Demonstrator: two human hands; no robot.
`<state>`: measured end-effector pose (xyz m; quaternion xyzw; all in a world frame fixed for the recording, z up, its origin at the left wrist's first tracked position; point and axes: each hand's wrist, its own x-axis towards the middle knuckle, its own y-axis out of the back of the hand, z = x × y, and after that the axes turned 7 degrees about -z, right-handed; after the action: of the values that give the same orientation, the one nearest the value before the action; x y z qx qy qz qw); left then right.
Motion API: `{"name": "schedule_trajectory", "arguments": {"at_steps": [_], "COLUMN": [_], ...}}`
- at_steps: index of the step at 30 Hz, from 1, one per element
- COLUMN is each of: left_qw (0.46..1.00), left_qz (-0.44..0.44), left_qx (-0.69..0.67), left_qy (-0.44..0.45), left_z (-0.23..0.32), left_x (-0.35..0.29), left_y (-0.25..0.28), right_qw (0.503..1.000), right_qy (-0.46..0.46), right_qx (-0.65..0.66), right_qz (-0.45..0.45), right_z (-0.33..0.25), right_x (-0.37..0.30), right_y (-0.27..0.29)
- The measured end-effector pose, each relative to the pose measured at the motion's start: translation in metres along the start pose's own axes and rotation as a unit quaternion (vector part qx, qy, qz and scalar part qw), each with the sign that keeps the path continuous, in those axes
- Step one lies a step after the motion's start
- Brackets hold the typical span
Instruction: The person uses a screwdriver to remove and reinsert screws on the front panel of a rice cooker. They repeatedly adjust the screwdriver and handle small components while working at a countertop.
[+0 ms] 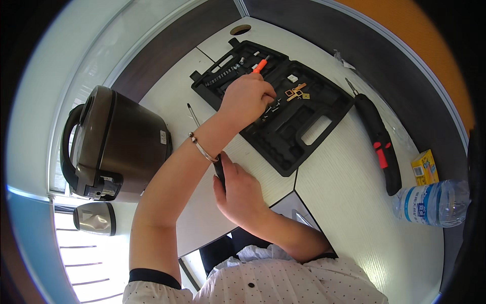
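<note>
My left hand (248,99) reaches across the white table (349,202) into an open black tool case (283,137). Its fingers curl down over small metal parts (273,106) in a compartment, and whatever they pinch is hidden. Behind the knuckles lies an orange-handled bit driver (259,66) next to a row of bits (223,73). Brass-coloured pieces (296,92) sit just right of the hand. My right hand (238,195), nearer my body, grips the black handle of a screwdriver (219,169). Its thin shaft (192,114) points away under my left wrist, which wears a metal bangle.
A dark electric cooker (116,142) stands at the left, with a small steel pot (94,218) below it. On the right lie a black and orange power screwdriver (379,142), a yellow box (425,167) and a water bottle (433,202). A cable hole (240,29) is behind the case.
</note>
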<state>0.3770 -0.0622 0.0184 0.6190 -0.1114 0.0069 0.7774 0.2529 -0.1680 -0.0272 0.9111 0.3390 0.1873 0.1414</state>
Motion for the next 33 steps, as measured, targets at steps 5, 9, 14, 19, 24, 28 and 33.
{"name": "schedule_trajectory", "arguments": {"at_steps": [5, 9, 14, 19, 24, 28, 33], "left_qw": [0.999, 0.997, 0.996, 0.997, 0.997, 0.997, 0.995], "left_qz": [-0.005, -0.017, -0.003, 0.017, 0.043, 0.054, 0.023], "left_qx": [0.025, 0.049, 0.067, 0.038, 0.035, 0.004, 0.004], "left_qy": [-0.033, -0.060, -0.066, -0.064, -0.063, -0.062, -0.094], "left_z": [0.002, 0.004, 0.005, 0.002, 0.002, 0.000, 0.005], "left_x": [0.005, 0.007, 0.010, 0.011, 0.010, 0.011, 0.013], "left_y": [-0.004, -0.006, -0.011, -0.013, -0.013, -0.012, -0.012], "right_qw": [1.000, 0.999, 1.000, 0.999, 1.000, 1.000, 0.999], "right_qy": [0.015, 0.015, -0.001, 0.003, 0.011, 0.012, 0.001], "right_qx": [-0.012, -0.025, 0.017, 0.015, -0.025, -0.023, 0.021], "right_qz": [0.014, 0.013, 0.024, 0.033, 0.005, 0.004, 0.030], "right_z": [0.002, 0.002, 0.000, 0.000, 0.003, 0.002, -0.001], "right_x": [-0.001, -0.001, 0.000, -0.001, -0.001, -0.001, -0.001], "right_y": [-0.002, -0.003, -0.003, -0.003, -0.003, -0.002, -0.002]}}
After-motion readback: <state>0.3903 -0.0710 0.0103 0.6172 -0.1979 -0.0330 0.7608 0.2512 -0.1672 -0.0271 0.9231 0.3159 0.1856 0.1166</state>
